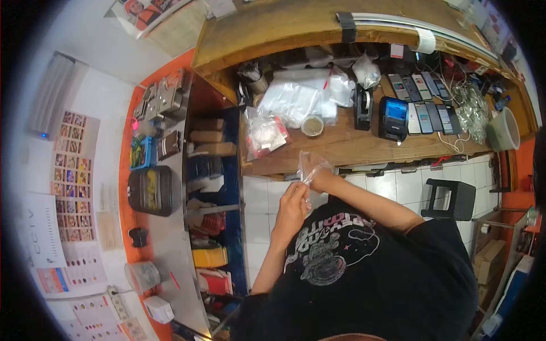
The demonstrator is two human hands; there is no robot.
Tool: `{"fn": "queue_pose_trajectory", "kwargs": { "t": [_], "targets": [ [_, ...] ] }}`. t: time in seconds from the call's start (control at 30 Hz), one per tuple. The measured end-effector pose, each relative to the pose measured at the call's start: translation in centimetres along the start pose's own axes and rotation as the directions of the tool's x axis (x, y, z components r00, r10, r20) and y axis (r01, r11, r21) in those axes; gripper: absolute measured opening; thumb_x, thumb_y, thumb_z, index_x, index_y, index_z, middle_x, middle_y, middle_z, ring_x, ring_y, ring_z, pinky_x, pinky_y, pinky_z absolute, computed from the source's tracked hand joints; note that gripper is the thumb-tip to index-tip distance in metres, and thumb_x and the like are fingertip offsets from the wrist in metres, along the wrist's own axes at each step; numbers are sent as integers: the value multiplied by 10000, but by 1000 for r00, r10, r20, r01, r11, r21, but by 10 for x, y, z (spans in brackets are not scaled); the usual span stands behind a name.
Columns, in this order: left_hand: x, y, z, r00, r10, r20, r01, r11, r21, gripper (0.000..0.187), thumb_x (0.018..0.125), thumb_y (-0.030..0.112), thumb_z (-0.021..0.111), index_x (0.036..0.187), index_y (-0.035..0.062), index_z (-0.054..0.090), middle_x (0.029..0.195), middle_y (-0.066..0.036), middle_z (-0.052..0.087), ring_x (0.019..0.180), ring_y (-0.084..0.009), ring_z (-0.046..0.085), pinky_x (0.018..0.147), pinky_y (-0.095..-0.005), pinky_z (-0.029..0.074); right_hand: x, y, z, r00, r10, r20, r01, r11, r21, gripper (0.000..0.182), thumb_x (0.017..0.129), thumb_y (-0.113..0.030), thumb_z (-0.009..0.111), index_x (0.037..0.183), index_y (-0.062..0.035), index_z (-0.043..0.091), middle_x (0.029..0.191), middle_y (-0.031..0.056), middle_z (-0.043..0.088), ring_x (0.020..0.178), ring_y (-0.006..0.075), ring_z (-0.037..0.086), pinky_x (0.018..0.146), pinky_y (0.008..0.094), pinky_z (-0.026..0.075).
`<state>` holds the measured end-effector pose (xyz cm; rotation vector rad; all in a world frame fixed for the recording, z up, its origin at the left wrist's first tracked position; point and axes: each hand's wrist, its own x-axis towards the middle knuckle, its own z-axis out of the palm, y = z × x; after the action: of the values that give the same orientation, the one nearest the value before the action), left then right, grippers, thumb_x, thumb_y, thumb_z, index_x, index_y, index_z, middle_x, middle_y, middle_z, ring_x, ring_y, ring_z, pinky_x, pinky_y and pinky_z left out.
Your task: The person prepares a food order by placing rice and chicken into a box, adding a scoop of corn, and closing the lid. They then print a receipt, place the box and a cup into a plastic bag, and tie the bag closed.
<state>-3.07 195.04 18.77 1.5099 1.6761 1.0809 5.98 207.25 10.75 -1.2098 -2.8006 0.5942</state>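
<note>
In front of my black T-shirt, close to the edge of the wooden counter [341,145], I hold a clear plastic bag [307,162]. My left hand [293,200] is closed, pinching the gathered lower part of the bag. My right hand [322,180] is at the bag's other side with its fingers curled against it; the film and the angle partly hide these fingertips. Beyond my hands, a small round tub [312,126] stands on the counter. A bag with red and white contents [265,136] lies to its left.
Stacked clear bags [293,96] lie farther back. A tape dispenser [363,107], a small printer [393,119] and several phones [421,117] stand to the right. A black stool [450,199] is on the tiled floor. Shelves with packets [209,256] run along my left.
</note>
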Motion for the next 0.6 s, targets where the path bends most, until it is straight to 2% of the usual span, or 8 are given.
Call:
{"fn": "queue_pose_trajectory", "kwargs": {
  "t": [0.13,0.2,0.33,0.4,0.43,0.5,0.57,0.6],
  "targets": [
    [12,-3,11,990,-110,92,77,949,304,242,750,-138,503,910,-22,643,1341,-237,473,824,-364,680,663,-441,544,4,11,-39,995,2,101,-12,995,101,519,794,-270,649,1221,14,568,1327,258,491,1184,390,519,954,472,433],
    [28,0,25,949,-314,13,247,772,586,393,767,-51,537,1142,8,637,1512,-217,308,839,-433,653,735,-503,532,19,22,-52,867,-230,441,273,961,-37,413,871,-228,585,1182,42,610,1308,250,522,1248,378,489,962,438,451],
    [53,-7,49,850,-504,-153,491,652,578,504,772,-33,536,1275,-17,515,1508,-201,319,918,-437,643,795,-508,522,14,54,-10,819,-402,409,499,851,-165,342,868,-176,582,1149,7,645,1153,225,626,1135,342,590,908,429,485],
    [53,-13,46,817,-535,-213,557,639,530,519,764,-41,538,1281,-13,514,1501,-199,329,943,-437,638,802,-508,520,32,64,-25,588,-685,430,507,726,464,308,867,-166,599,1133,-20,652,993,205,671,1039,295,648,864,422,505],
    [51,-16,42,798,-546,-253,591,632,501,534,755,-48,540,1286,-9,512,1495,-197,338,968,-436,633,810,-508,519,42,68,-35,559,-703,440,521,711,472,308,867,-166,599,1133,-20,652,993,205,671,1039,295,648,864,422,505],
    [45,-26,38,778,-568,-269,615,598,515,535,775,-37,556,1304,-23,480,1479,-240,328,960,-435,642,822,-505,528,66,77,-51,799,-477,366,-99,495,863,323,863,-204,627,1135,-29,638,906,204,671,1000,247,661,854,426,507],
    [38,-39,42,780,-556,-287,618,612,493,559,757,-45,557,1310,-10,481,1481,-274,305,1019,-453,617,861,-507,517,96,89,-44,948,-318,-23,308,896,321,356,848,-211,650,1170,-64,614,1041,212,629,979,312,651,843,440,517],
    [37,-42,45,774,-562,-291,625,604,494,559,757,-45,557,1310,-10,481,1481,-274,305,1019,-453,617,861,-507,517,105,91,-36,971,-239,0,237,964,124,396,830,-206,669,1199,-87,589,1140,222,565,998,360,628,852,453,516]
  ]
}}
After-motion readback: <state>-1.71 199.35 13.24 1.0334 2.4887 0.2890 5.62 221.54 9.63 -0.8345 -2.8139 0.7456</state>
